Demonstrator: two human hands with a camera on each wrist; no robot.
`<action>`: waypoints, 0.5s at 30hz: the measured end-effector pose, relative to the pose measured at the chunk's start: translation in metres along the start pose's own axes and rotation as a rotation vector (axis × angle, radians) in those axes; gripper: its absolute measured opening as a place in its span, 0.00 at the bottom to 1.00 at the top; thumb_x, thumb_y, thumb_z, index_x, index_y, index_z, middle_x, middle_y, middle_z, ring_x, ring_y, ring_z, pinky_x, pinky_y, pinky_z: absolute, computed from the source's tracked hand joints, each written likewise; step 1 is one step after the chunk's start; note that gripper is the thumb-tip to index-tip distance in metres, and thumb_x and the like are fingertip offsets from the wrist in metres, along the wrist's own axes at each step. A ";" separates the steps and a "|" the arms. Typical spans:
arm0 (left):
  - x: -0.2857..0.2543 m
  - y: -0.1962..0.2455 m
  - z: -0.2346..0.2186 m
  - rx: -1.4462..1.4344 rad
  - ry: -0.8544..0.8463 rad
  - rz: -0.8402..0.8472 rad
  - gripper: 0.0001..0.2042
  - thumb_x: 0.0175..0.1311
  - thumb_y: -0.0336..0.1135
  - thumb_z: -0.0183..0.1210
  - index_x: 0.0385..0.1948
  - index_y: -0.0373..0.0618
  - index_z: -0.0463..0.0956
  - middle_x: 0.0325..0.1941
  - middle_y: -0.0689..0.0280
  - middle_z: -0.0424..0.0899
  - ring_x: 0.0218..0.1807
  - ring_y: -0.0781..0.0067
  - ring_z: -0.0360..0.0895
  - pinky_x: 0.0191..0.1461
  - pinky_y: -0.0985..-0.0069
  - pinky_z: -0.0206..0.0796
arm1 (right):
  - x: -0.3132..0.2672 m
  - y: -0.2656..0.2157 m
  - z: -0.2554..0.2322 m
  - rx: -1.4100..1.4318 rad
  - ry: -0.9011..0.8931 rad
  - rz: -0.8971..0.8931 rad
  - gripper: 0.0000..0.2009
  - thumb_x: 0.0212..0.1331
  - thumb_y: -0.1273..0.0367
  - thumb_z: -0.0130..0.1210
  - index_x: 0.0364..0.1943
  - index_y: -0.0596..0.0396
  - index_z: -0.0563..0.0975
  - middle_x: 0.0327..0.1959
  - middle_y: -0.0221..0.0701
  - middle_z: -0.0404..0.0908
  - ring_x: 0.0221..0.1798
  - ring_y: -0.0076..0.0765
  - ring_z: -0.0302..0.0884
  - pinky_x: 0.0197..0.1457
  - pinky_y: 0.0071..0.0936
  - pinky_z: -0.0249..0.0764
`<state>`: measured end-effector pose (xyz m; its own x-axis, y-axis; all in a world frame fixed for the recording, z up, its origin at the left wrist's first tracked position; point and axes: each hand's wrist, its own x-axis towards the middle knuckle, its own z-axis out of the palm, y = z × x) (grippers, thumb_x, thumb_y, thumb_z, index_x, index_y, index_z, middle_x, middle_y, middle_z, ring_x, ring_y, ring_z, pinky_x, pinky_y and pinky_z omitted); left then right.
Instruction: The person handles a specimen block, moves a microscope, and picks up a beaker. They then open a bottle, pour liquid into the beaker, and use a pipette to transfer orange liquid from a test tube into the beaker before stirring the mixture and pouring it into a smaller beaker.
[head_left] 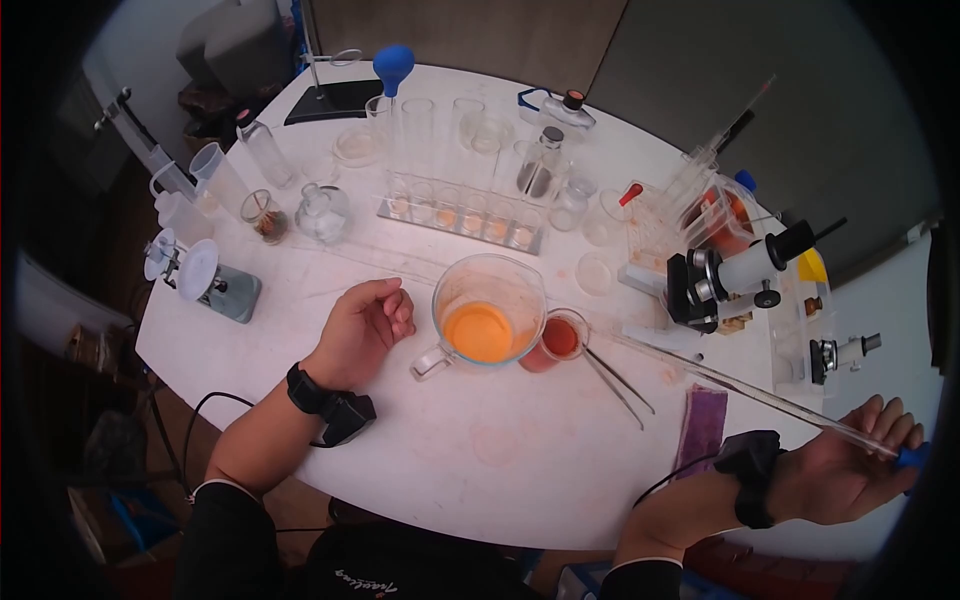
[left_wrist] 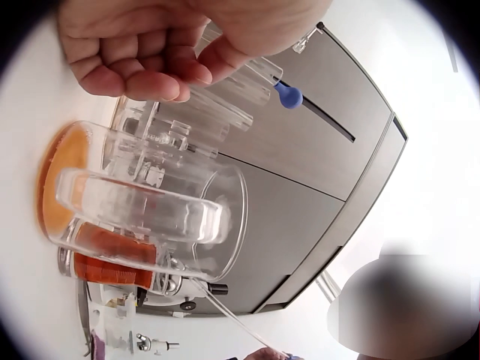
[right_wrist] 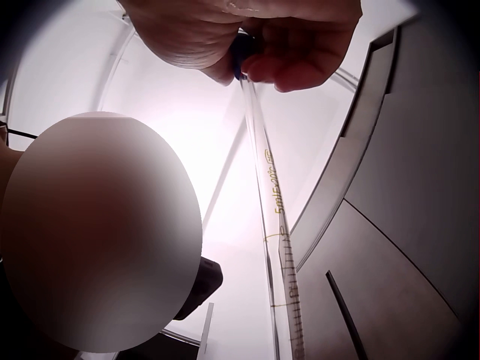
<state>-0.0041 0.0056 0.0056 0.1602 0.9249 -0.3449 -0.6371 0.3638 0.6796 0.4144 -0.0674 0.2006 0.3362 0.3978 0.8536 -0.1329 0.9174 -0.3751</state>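
Observation:
My right hand (head_left: pixel 848 470) grips the upper end of a long graduated glass pipette (right_wrist: pixel 279 255) just by its blue rubber bulb (head_left: pixel 912 456). The pipette slants down and left, its far end overlapping the rim area of a small beaker of red-orange liquid (head_left: pixel 562 338) in the head view. Loosely curled and holding nothing, my left hand (head_left: pixel 362 332) lies beside a glass measuring jug (head_left: pixel 490 275). Orange liquid (head_left: pixel 480 332) covers the jug's bottom, and its handle (head_left: pixel 432 364) points toward me. In the left wrist view the left fingers (left_wrist: pixel 154 84) hang above the jug's side.
Metal tweezers (head_left: pixel 618 388) lean by the small beaker, near a purple cloth strip (head_left: pixel 703 425). A microscope (head_left: pixel 735 275) stands right. Behind the jug is a rack with several small cups (head_left: pixel 460 218); bottles and glassware line the back. A balance scale (head_left: pixel 222 290) sits left.

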 end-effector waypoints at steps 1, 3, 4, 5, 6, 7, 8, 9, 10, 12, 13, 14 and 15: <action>0.002 0.003 -0.002 -0.040 0.003 -0.023 0.15 0.69 0.38 0.47 0.18 0.50 0.64 0.21 0.69 0.70 0.25 0.74 0.67 0.38 0.75 0.65 | 0.000 0.000 -0.001 -0.003 -0.009 -0.004 0.11 0.68 0.65 0.51 0.39 0.59 0.65 0.26 0.28 0.58 0.31 0.28 0.56 0.39 0.27 0.58; 0.005 0.009 -0.007 -0.092 -0.016 -0.047 0.15 0.70 0.38 0.47 0.18 0.51 0.64 0.20 0.69 0.70 0.25 0.74 0.67 0.38 0.74 0.66 | 0.000 0.000 -0.001 -0.005 -0.025 -0.005 0.12 0.67 0.65 0.51 0.39 0.59 0.64 0.27 0.28 0.58 0.32 0.28 0.56 0.40 0.27 0.58; 0.006 0.011 -0.009 -0.118 -0.025 -0.059 0.16 0.70 0.38 0.46 0.18 0.51 0.64 0.20 0.69 0.70 0.25 0.74 0.67 0.39 0.73 0.67 | 0.000 0.000 -0.001 -0.004 -0.033 -0.003 0.12 0.67 0.65 0.52 0.39 0.59 0.64 0.27 0.28 0.58 0.32 0.28 0.56 0.40 0.27 0.58; 0.007 0.012 -0.009 -0.129 -0.022 -0.061 0.16 0.71 0.38 0.45 0.18 0.51 0.64 0.20 0.70 0.70 0.25 0.75 0.67 0.39 0.73 0.68 | 0.000 0.000 0.000 0.001 -0.040 0.005 0.12 0.67 0.65 0.52 0.39 0.59 0.64 0.27 0.29 0.58 0.32 0.28 0.56 0.40 0.27 0.58; 0.007 0.012 -0.009 -0.126 -0.029 -0.061 0.16 0.71 0.37 0.46 0.18 0.51 0.64 0.20 0.70 0.70 0.25 0.75 0.68 0.39 0.73 0.68 | 0.000 0.000 0.001 0.009 -0.046 0.012 0.12 0.67 0.65 0.52 0.39 0.59 0.64 0.27 0.28 0.58 0.32 0.28 0.56 0.40 0.27 0.58; 0.008 0.011 -0.010 -0.123 -0.037 -0.061 0.16 0.71 0.37 0.46 0.18 0.50 0.64 0.21 0.70 0.70 0.26 0.74 0.68 0.40 0.73 0.68 | -0.001 0.001 0.002 0.016 -0.053 0.019 0.12 0.67 0.65 0.52 0.40 0.58 0.63 0.28 0.28 0.58 0.32 0.28 0.56 0.41 0.28 0.58; 0.008 0.010 -0.010 -0.121 -0.045 -0.062 0.16 0.71 0.37 0.46 0.18 0.50 0.64 0.21 0.69 0.70 0.26 0.74 0.68 0.40 0.73 0.68 | -0.001 0.001 0.003 0.025 -0.059 0.025 0.12 0.67 0.65 0.52 0.40 0.58 0.63 0.28 0.28 0.58 0.33 0.28 0.56 0.41 0.28 0.58; 0.007 0.008 -0.009 -0.108 -0.057 -0.054 0.16 0.71 0.37 0.46 0.18 0.50 0.64 0.21 0.69 0.71 0.27 0.73 0.68 0.40 0.73 0.67 | -0.002 0.002 0.005 0.034 -0.065 0.031 0.12 0.67 0.65 0.52 0.40 0.58 0.63 0.28 0.28 0.58 0.33 0.28 0.55 0.41 0.28 0.58; 0.006 0.005 -0.007 -0.096 -0.069 -0.044 0.16 0.71 0.37 0.46 0.18 0.49 0.64 0.22 0.68 0.72 0.27 0.73 0.68 0.41 0.74 0.66 | -0.002 0.004 0.008 -0.004 -0.023 0.008 0.13 0.66 0.64 0.52 0.41 0.58 0.63 0.28 0.28 0.58 0.32 0.27 0.55 0.40 0.27 0.57; 0.004 0.001 -0.005 -0.084 -0.093 -0.032 0.15 0.71 0.36 0.47 0.19 0.49 0.65 0.23 0.67 0.73 0.28 0.72 0.68 0.42 0.74 0.65 | -0.004 0.011 0.017 -0.080 0.058 -0.039 0.15 0.65 0.62 0.52 0.41 0.58 0.63 0.27 0.27 0.58 0.30 0.25 0.55 0.37 0.26 0.56; 0.004 -0.001 -0.006 -0.084 -0.104 -0.029 0.15 0.71 0.36 0.47 0.19 0.48 0.65 0.23 0.67 0.73 0.28 0.72 0.68 0.43 0.74 0.65 | -0.005 0.012 0.018 -0.092 0.062 -0.033 0.15 0.66 0.61 0.52 0.41 0.58 0.63 0.27 0.27 0.58 0.30 0.25 0.55 0.37 0.26 0.56; 0.004 -0.001 -0.007 -0.084 -0.115 -0.026 0.15 0.71 0.36 0.47 0.19 0.48 0.65 0.23 0.67 0.73 0.28 0.72 0.68 0.43 0.73 0.65 | -0.006 0.013 0.019 -0.102 0.065 -0.027 0.16 0.66 0.60 0.52 0.41 0.58 0.63 0.27 0.27 0.58 0.30 0.25 0.55 0.37 0.26 0.56; 0.005 -0.002 -0.007 -0.084 -0.115 -0.026 0.15 0.71 0.36 0.47 0.19 0.48 0.65 0.23 0.67 0.73 0.28 0.72 0.68 0.43 0.74 0.65 | -0.006 0.014 0.020 -0.113 0.068 -0.020 0.17 0.67 0.59 0.52 0.41 0.58 0.63 0.27 0.27 0.57 0.29 0.25 0.55 0.37 0.27 0.56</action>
<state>-0.0078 0.0083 -0.0019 0.2598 0.9236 -0.2821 -0.6919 0.3818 0.6127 0.3919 -0.0569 0.1974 0.4008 0.3737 0.8364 -0.0212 0.9165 -0.3994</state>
